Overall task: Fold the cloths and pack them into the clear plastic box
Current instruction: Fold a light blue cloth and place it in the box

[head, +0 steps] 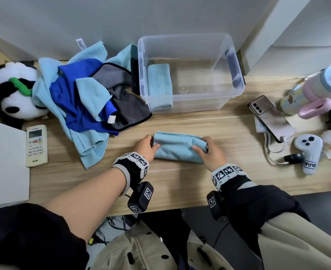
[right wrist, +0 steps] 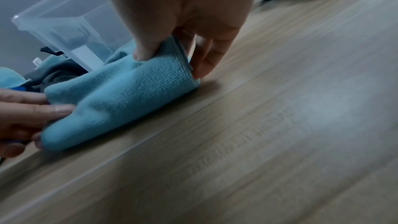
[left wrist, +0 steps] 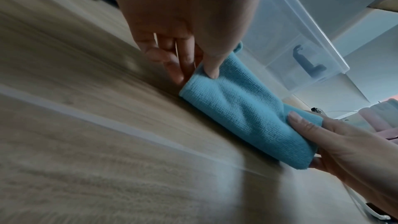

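A folded light blue cloth (head: pixel 177 147) (left wrist: pixel 247 113) (right wrist: pixel 127 98) lies on the wooden desk (head: pixel 180 184) in front of me. My left hand (head: pixel 148 146) (left wrist: pixel 193 64) pinches its left end, thumb on top and fingers under. At the other end my right hand (head: pixel 204 151) (right wrist: pixel 172 57) pinches it the same way. Behind it stands the clear plastic box (head: pixel 236 61) (left wrist: pixel 301 40) (right wrist: pixel 56 26), lid off, with one folded light blue cloth (head: pixel 159 86) against its left wall. A heap of unfolded cloths (head: pixel 86 94), light blue, dark blue and grey, lies left of the box.
A panda plush (head: pixel 12 90) and a white remote (head: pixel 36 145) sit at the left. Right of the box are a phone (head: pixel 272 117) on a power bank, a pastel bottle (head: pixel 312 90), a white controller (head: pixel 310 152) and a cable.
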`<act>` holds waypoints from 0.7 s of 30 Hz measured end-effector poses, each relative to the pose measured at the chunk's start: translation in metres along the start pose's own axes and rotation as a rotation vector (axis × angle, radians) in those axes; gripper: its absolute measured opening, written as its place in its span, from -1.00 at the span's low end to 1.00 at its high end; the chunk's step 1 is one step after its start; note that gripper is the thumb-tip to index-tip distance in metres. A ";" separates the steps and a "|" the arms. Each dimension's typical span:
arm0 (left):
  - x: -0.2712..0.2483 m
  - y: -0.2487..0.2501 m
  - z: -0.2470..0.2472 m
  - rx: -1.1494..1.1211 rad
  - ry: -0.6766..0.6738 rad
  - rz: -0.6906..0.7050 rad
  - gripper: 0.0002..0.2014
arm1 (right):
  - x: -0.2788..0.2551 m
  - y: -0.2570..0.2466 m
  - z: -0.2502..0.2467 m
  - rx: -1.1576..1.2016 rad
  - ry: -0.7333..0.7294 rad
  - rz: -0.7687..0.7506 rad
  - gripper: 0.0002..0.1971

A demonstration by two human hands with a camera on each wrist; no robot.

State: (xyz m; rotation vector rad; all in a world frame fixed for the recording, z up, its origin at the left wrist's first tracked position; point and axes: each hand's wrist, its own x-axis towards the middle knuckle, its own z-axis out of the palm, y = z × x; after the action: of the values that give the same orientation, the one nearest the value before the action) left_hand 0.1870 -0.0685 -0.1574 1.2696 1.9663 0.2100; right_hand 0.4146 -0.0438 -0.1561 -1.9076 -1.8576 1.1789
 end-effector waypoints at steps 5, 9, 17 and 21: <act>0.007 0.001 0.004 0.063 0.018 -0.008 -0.67 | 0.008 -0.001 -0.003 -0.081 -0.002 0.019 -0.60; 0.010 0.002 0.004 0.117 0.010 -0.020 -0.62 | 0.017 -0.002 -0.006 -0.102 0.018 0.078 -0.73; 0.010 0.015 -0.003 0.072 0.055 -0.160 -0.61 | 0.023 -0.008 0.000 -0.227 -0.068 0.279 -0.60; 0.024 0.007 0.000 -0.466 0.154 -0.274 -0.48 | 0.009 -0.013 0.010 -0.348 -0.356 0.272 -0.50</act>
State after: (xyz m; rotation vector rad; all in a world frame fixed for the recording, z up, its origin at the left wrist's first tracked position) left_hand 0.1872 -0.0453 -0.1658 0.6952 2.0381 0.6025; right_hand 0.3974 -0.0374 -0.1578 -2.3226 -2.1523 1.4358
